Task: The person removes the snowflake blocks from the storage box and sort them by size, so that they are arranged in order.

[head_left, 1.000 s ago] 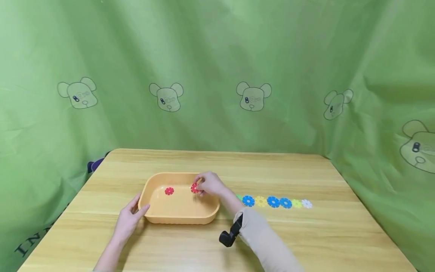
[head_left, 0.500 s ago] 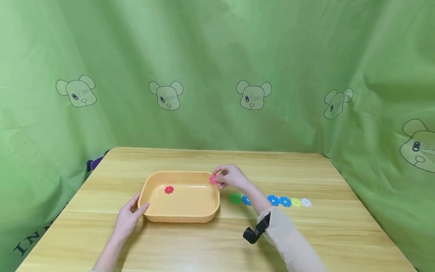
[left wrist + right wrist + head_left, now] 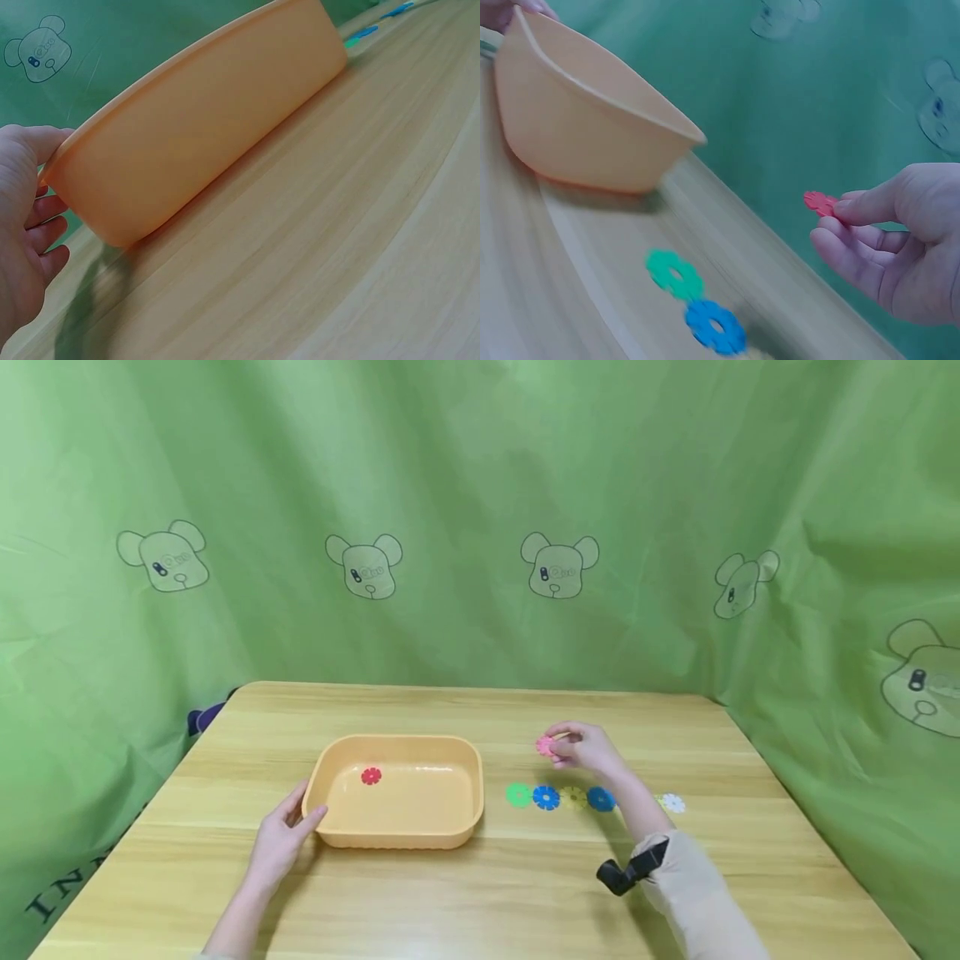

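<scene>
My left hand [image 3: 279,843] holds the left end of a light-orange plastic basin [image 3: 397,842], thumb over the rim and fingers against the outside wall. One red snowflake disc [image 3: 371,776] lies inside the basin. To the right of the basin and above the table, my right hand [image 3: 588,750] pinches a pinkish-red snowflake disc [image 3: 820,202] between thumb and fingers. Below that hand runs a row of flat discs: green [image 3: 519,795], blue [image 3: 546,797], yellow [image 3: 573,797], another blue [image 3: 601,799] and, at the far end, white [image 3: 673,803]. My right forearm covers part of the row.
A wood-grain table [image 3: 450,910] carries everything. Green curtain [image 3: 465,460] with printed bear heads hangs behind the table and along both sides. A purple object [image 3: 206,718] shows past the table's back left edge. My right wrist wears a black strap [image 3: 633,868].
My right hand has lifted the red disc out of the basin and carried it right, over its rim, to above the row. My left hand keeps its hold on the basin.
</scene>
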`<state>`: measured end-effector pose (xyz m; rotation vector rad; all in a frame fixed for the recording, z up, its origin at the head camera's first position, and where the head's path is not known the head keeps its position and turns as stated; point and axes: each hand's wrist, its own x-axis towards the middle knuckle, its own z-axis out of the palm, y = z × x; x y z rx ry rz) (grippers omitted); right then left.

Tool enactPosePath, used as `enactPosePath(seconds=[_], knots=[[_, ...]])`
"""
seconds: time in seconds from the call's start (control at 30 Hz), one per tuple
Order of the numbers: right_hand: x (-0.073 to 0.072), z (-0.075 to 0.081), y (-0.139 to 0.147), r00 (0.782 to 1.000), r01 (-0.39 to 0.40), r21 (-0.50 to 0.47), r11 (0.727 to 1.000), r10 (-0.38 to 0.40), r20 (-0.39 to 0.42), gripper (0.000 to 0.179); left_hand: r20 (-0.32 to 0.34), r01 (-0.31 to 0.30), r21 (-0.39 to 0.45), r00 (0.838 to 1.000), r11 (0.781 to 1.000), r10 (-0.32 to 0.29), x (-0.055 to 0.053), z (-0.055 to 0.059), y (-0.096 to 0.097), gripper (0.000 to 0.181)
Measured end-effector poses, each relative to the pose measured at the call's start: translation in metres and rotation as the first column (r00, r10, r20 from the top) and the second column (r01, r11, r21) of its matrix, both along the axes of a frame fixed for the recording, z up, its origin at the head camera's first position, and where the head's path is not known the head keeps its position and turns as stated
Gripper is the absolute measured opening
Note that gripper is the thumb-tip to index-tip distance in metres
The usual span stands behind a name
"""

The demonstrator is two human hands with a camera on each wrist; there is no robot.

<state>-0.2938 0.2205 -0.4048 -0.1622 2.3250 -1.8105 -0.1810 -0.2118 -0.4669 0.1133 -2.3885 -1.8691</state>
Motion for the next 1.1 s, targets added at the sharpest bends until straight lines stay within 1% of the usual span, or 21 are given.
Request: enactPosePath(seconds=[0.07,0.17,0.23,0.33,0.37,0.4,0.47,0.57,0.6,0.67,0.77,0.8,0.93,1.1], knots=[[-0.001,-0.001,0.012,0.999,0.035,-0.014,0.999,-0.035,0.007,0.039,-0.001,0.000,0.003,1.000,1.000,0.000,0.000,0.000,0.000,0.065],[-0.003,-0.006,0.032,0.998,0.058,-0.037,0.998,-0.058,0.004,0.039,-0.003,-0.001,0.003,1.000,1.000,0.001,0.000,0.000,-0.001,0.065],[-0.013,-0.023,0.053,0.999,0.026,-0.116,0.993,-0.029,-0.019,0.034,-0.002,-0.001,0.008,1.000,1.000,0.001,0.000,-0.001,-0.001,0.065],[-0.011,-0.028,0.075,1.000,0.013,-0.148,0.989,-0.016,-0.022,0.030,-0.001,0.000,0.016,1.000,1.000,0.000,0.000,-0.001,-0.001,0.065],[-0.012,-0.033,0.084,1.000,0.010,-0.174,0.985,-0.014,-0.022,0.027,0.000,-0.001,0.018,1.000,1.000,0.001,0.000,-0.001,-0.001,0.065],[-0.011,-0.033,0.090,0.999,0.023,-0.171,0.985,-0.026,-0.018,0.028,0.001,-0.002,0.020,1.000,1.000,0.002,0.000,-0.001,-0.001,0.065],[0.001,-0.021,0.094,0.996,0.089,-0.086,0.992,-0.089,0.006,0.033,-0.002,-0.005,0.021,1.000,1.000,0.005,-0.001,-0.001,-0.001,0.065],[0.007,-0.019,0.108,0.988,0.152,-0.043,0.987,-0.151,0.024,0.034,-0.010,-0.007,0.024,1.000,1.000,0.007,-0.001,-0.001,0.000,0.064],[0.011,-0.015,0.110,0.984,0.177,-0.016,0.984,-0.177,0.036,0.034,-0.014,-0.007,0.026,1.000,1.000,0.007,-0.001,0.000,0.000,0.064],[0.014,-0.014,0.119,0.980,0.193,-0.029,0.981,-0.192,0.053,0.028,-0.021,-0.009,0.024,1.000,1.000,0.010,-0.001,0.000,0.000,0.063],[0.019,-0.015,0.133,0.972,0.228,-0.089,0.970,-0.222,0.077,0.013,-0.029,-0.008,0.025,1.000,1.000,0.009,0.000,0.001,0.000,0.063],[0.020,-0.016,0.138,0.971,0.235,-0.106,0.966,-0.227,0.079,0.011,-0.033,-0.007,0.023,0.999,1.000,0.007,0.000,0.001,0.000,0.063],[0.024,-0.021,0.156,0.964,0.264,-0.154,0.952,-0.253,0.084,0.015,-0.041,-0.002,0.024,0.999,1.000,0.003,0.000,0.000,-0.001,0.063],[0.029,-0.030,0.174,0.955,0.291,-0.161,0.943,-0.277,0.103,0.013,-0.022,-0.005,0.017,1.000,1.000,0.005,0.000,-0.002,-0.001,0.064]])
